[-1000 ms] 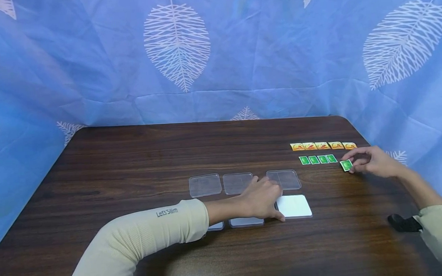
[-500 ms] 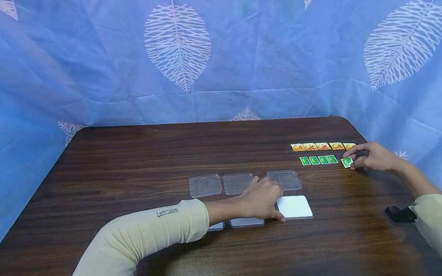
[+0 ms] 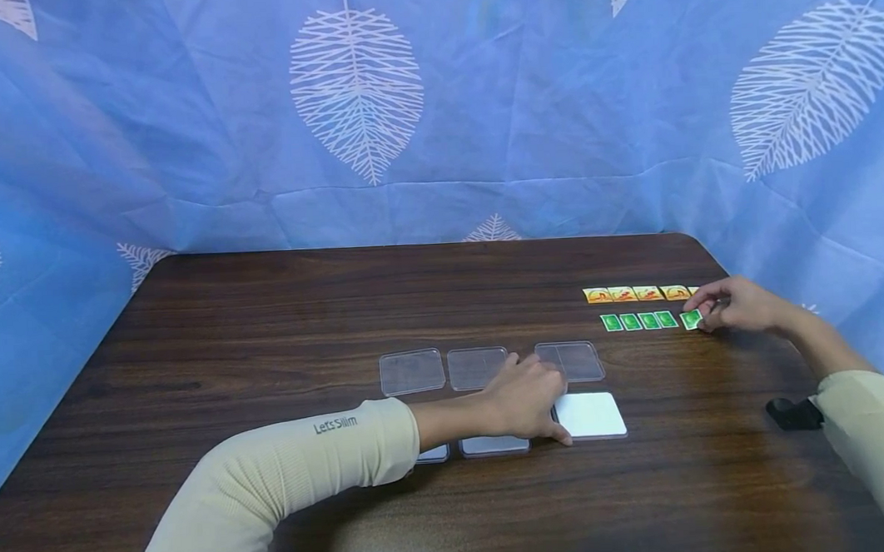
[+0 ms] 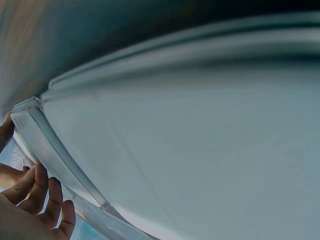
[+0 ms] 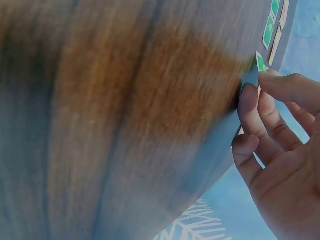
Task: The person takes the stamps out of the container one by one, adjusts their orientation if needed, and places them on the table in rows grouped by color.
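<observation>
My left hand (image 3: pixel 519 395) holds the left side of a flat clear plastic case with a white inside (image 3: pixel 590 415), the thumb at its near corner and the fingers at its far edge. In the left wrist view, that case (image 4: pixel 55 150) lies between the thumb and fingers of the left hand (image 4: pixel 37 205). My right hand (image 3: pixel 739 304) pinches a small green square card (image 3: pixel 691 320) by its right edge, just right of a row of matching green cards (image 3: pixel 639 321). In the right wrist view, thumb and forefinger hold the green card (image 5: pixel 260 62) by a corner.
Behind the green row lies a row of yellow-orange cards (image 3: pixel 634 294), its right end partly covered by the hand. Clear lids (image 3: pixel 412 372) lie in a row mid-table. Other white-filled cases (image 3: pixel 494 446) sit under the left forearm. A blue patterned cloth (image 3: pixel 433 101) hangs behind the table.
My right hand, with the green card, has moved slightly away from me, bringing the card in line with the green row. The left hand has stayed in place.
</observation>
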The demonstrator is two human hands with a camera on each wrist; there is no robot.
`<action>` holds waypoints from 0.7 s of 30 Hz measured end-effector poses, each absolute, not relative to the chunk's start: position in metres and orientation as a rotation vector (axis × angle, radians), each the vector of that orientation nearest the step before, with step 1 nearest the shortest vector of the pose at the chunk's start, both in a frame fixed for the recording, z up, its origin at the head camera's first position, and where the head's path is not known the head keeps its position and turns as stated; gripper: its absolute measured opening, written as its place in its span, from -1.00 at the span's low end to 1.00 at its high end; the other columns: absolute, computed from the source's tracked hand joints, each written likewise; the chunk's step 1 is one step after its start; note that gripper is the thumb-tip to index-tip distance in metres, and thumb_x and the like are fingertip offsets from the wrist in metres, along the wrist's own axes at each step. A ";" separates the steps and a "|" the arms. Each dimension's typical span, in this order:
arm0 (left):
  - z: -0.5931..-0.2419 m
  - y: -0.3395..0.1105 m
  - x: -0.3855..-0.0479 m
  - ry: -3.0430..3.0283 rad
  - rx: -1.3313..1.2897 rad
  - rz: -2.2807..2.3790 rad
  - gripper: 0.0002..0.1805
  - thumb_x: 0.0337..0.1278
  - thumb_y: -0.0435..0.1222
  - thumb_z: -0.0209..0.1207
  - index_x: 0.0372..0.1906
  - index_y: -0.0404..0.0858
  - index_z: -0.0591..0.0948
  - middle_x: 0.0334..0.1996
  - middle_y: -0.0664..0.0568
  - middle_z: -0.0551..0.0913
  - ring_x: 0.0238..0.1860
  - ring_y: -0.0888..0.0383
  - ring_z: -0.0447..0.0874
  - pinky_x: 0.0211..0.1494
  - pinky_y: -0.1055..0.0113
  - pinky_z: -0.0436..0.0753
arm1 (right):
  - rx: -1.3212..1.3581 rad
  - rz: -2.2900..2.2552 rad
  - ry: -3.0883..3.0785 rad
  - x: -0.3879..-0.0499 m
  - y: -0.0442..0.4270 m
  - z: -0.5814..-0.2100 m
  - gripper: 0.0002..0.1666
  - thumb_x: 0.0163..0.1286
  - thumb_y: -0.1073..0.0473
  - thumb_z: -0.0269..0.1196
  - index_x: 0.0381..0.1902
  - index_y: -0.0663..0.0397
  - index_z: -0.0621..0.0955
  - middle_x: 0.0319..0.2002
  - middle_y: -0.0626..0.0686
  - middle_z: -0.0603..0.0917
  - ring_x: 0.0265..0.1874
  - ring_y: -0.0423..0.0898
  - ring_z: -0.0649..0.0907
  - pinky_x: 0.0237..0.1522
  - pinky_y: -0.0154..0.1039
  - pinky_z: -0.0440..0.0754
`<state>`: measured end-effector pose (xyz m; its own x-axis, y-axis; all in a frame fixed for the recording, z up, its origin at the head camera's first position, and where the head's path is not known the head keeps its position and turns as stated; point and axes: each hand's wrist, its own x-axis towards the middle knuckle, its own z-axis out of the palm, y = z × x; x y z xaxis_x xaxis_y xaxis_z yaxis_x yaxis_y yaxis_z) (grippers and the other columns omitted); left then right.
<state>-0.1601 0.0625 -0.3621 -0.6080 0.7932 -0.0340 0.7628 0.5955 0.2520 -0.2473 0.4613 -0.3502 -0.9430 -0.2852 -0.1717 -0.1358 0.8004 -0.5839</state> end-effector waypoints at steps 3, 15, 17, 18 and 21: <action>-0.362 0.062 -0.160 2.677 1.310 0.319 -0.59 0.04 0.15 0.49 -0.30 -0.09 0.73 -0.39 0.24 0.59 -0.28 0.27 0.45 -0.11 0.32 0.37 | -0.349 -0.859 2.726 -0.250 0.460 -0.349 -0.73 0.26 0.58 0.23 -0.06 0.56 0.63 -0.43 0.04 0.59 -0.53 -0.22 0.45 -0.42 -0.28 0.44; -0.365 0.063 -0.161 2.709 1.327 0.297 -0.56 0.00 0.19 0.49 -0.33 -0.08 0.72 -0.37 0.24 0.62 -0.30 0.28 0.44 -0.19 0.36 0.31 | -0.377 -0.778 2.749 -0.255 0.456 -0.350 -0.68 0.22 0.63 0.20 -0.05 0.53 0.64 -0.41 0.04 0.56 -0.50 -0.18 0.43 -0.41 -0.26 0.42; -0.365 0.064 -0.161 2.713 1.325 0.289 -0.56 0.00 0.19 0.49 -0.33 -0.08 0.72 -0.37 0.24 0.62 -0.31 0.28 0.43 -0.20 0.36 0.31 | -0.384 -0.776 2.751 -0.255 0.456 -0.350 -0.68 0.22 0.63 0.19 -0.04 0.55 0.63 -0.41 0.04 0.57 -0.50 -0.18 0.43 -0.41 -0.26 0.42; -0.365 0.064 -0.161 2.713 1.325 0.287 -0.55 0.00 0.20 0.49 -0.33 -0.08 0.72 -0.37 0.24 0.62 -0.31 0.28 0.43 -0.20 0.36 0.31 | -0.385 -0.779 2.751 -0.255 0.457 -0.350 -0.68 0.23 0.62 0.19 -0.04 0.55 0.63 -0.41 0.06 0.57 -0.50 -0.19 0.43 -0.41 -0.26 0.42; -0.365 0.064 -0.161 2.710 1.328 0.291 -0.56 0.00 0.19 0.49 -0.33 -0.08 0.72 -0.39 0.24 0.61 -0.31 0.28 0.44 -0.20 0.36 0.31 | -0.401 -0.776 2.765 -0.255 0.457 -0.352 -0.69 0.24 0.61 0.21 -0.04 0.53 0.64 -0.40 0.08 0.58 -0.52 -0.20 0.42 -0.42 -0.27 0.42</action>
<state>-0.1611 0.0637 -0.3648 -0.6117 0.7910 -0.0139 0.7700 0.5993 0.2188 -0.2547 0.4574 -0.3519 -0.9332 -0.3239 -0.1555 -0.1957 0.8211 -0.5362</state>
